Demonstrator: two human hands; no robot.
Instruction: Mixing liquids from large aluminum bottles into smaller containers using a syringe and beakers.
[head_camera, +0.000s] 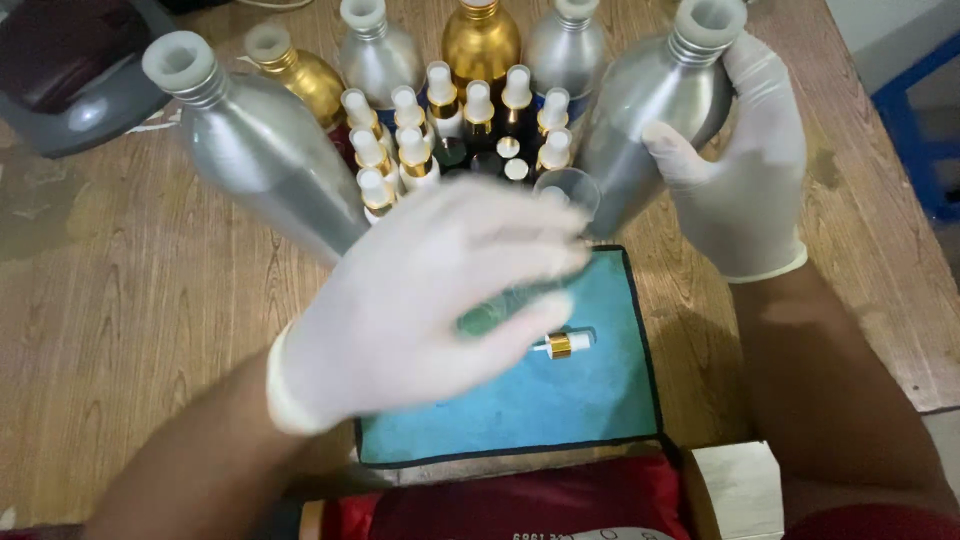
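Both hands wear white gloves. My left hand (430, 295) is blurred over the blue mat (560, 400) and wraps a small clear glass cup (566, 190) whose rim shows above the fingers. My right hand (745, 165) grips a large silver aluminium bottle (650, 120) with a white open neck, tilted at the right. On the mat lies a small white and gold spray cap (562, 345).
Another large silver bottle (250, 140) leans at the left. Behind stand gold (481, 40) and silver bottles and several small spray bottles (440, 120) with white caps. A grey device (70, 70) sits far left on the wooden table (120, 320). A red box (520, 505) is at the near edge.
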